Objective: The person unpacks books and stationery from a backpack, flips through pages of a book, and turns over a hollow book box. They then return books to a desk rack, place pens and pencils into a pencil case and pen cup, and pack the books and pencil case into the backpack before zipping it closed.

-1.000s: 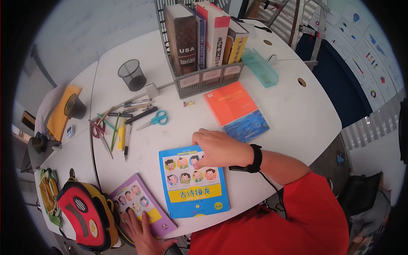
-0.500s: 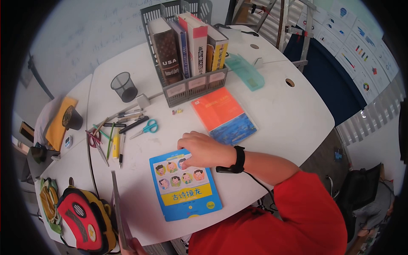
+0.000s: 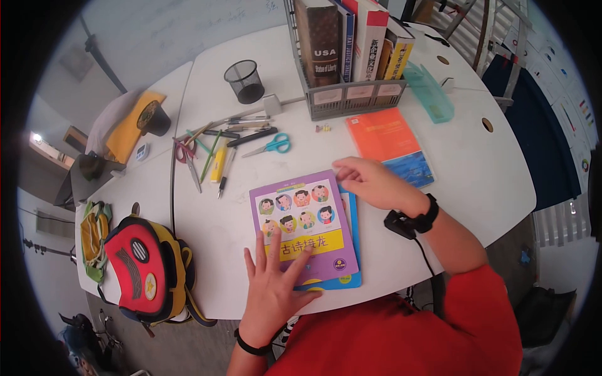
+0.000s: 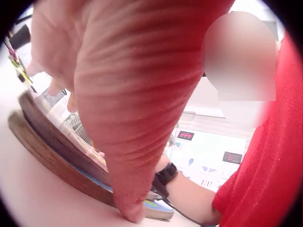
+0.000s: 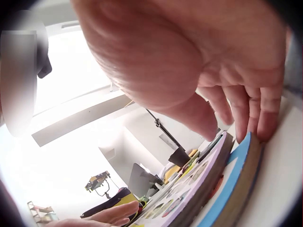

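A purple book (image 3: 295, 266) with cartoon children's faces and a yellow title band lies on top of a blue book (image 3: 353, 232), whose right and lower edges stick out from under it. My left hand (image 3: 269, 288) rests on the lower left of the purple cover, fingers spread, thumb out past its bottom edge. At the upper right corner of the two books is my right hand (image 3: 376, 183), palm down. In the right wrist view its fingers (image 5: 267, 116) reach down along the edge of the blue book, with the thumb close to the purple one.
An orange-and-blue book (image 3: 389, 141) lies beyond my right hand. Behind stands a grey file rack (image 3: 345, 109) of upright books, with a mesh cup (image 3: 244, 84) to its left. Scissors (image 3: 273, 145) and scattered pens lie nearby. A red backpack (image 3: 141, 266) stands at left.
My left hand has lifted the purple book from beside the backpack and laid it over the blue one. My right hand has shifted off the blue cover to the books' upper right corner.
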The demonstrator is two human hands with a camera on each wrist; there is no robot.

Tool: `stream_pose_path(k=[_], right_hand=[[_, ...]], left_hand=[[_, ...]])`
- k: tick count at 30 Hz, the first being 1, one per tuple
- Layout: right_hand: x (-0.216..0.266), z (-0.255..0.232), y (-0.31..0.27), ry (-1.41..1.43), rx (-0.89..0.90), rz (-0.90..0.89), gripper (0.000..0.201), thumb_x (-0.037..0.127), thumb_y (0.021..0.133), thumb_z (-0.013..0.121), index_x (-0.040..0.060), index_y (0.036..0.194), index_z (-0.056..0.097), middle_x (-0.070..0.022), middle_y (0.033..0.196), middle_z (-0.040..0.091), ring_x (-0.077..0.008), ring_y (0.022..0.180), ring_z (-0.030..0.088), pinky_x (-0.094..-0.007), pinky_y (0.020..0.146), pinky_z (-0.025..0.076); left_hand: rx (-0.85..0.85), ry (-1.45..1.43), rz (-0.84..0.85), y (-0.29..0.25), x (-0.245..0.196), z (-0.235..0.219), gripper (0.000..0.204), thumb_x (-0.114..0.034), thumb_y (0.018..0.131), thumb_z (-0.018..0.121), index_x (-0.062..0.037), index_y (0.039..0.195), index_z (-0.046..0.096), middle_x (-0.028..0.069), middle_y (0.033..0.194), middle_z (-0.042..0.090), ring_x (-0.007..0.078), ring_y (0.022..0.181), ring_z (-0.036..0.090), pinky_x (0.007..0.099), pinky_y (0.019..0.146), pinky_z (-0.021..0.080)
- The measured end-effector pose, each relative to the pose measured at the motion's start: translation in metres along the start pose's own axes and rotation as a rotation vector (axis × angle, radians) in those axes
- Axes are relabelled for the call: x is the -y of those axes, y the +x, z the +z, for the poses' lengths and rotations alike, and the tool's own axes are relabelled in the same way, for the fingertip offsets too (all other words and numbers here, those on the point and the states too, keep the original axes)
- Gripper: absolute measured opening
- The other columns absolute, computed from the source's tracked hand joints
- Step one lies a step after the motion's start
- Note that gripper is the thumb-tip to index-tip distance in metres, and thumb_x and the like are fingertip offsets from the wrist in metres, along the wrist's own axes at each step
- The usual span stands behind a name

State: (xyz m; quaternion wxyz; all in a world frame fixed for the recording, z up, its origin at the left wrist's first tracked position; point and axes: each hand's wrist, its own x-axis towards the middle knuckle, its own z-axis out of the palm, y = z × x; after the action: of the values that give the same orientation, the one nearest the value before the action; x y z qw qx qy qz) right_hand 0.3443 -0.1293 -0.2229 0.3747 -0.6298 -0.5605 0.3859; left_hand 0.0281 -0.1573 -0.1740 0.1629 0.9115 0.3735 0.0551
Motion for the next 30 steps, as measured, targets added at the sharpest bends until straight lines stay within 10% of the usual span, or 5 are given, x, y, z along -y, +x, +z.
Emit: stream_pose_path(k=[11,14,19,22,30], right_hand=[[0.031,-0.002,-0.034,-0.441,0.16,-0.129,0.059,0.009,0.091,0.067,-0.006,0.146,0.053,-0.0227,0.141,0.058,-0.035,0.131,0.058,-0.0391,0.111,0.047],[0.031,0.006,-0.063,-0.35,-0.094,-0.171,0.062,0.014,0.094,0.072,-0.0057,0.148,0.05,-0.0225,0.147,0.053,-0.0345,0.133,0.057,-0.0404,0.11,0.048],[0.043,0.012,-0.101,0.691,0.002,0.404,0.065,0.003,0.101,0.065,-0.0017,0.159,0.038,-0.0189,0.156,0.047,-0.027,0.141,0.052,-0.0415,0.113,0.048],[0.047,0.025,-0.104,0.791,0.007,0.37,0.066,0.003,0.101,0.065,-0.0072,0.159,0.035,-0.0209,0.158,0.046,-0.0265,0.145,0.048,-0.0408,0.118,0.043],[0.042,0.042,-0.096,0.766,-0.071,0.267,0.059,-0.004,0.099,0.059,-0.0068,0.155,0.042,-0.0176,0.152,0.054,-0.0249,0.142,0.051,-0.0397,0.12,0.04]], left_hand=[[-0.045,-0.2,0.098,-0.002,0.027,0.014,0.087,-0.024,0.057,0.102,-0.0149,0.137,0.069,0.0304,0.166,0.03,0.0596,0.151,0.029,0.0601,0.118,0.041],[-0.085,-0.205,0.061,-0.002,0.026,0.012,0.098,-0.023,0.055,0.103,-0.0139,0.144,0.063,0.033,0.166,0.026,0.0593,0.151,0.03,0.0592,0.118,0.042],[-0.065,-0.295,0.001,0.0,0.034,0.012,0.112,-0.024,0.053,0.104,-0.0122,0.152,0.054,0.0354,0.166,0.024,0.0565,0.152,0.031,0.0566,0.119,0.042],[-0.031,-0.335,0.089,0.005,0.031,0.008,0.11,-0.024,0.055,0.104,-0.0095,0.152,0.053,0.0364,0.166,0.023,0.0566,0.152,0.032,0.0544,0.12,0.041],[-0.173,-1.451,-0.368,0.017,0.055,0.015,0.075,-0.011,0.099,0.072,0.0021,0.161,0.033,0.0222,0.151,0.054,0.0267,0.141,0.053,0.0419,0.115,0.046]])
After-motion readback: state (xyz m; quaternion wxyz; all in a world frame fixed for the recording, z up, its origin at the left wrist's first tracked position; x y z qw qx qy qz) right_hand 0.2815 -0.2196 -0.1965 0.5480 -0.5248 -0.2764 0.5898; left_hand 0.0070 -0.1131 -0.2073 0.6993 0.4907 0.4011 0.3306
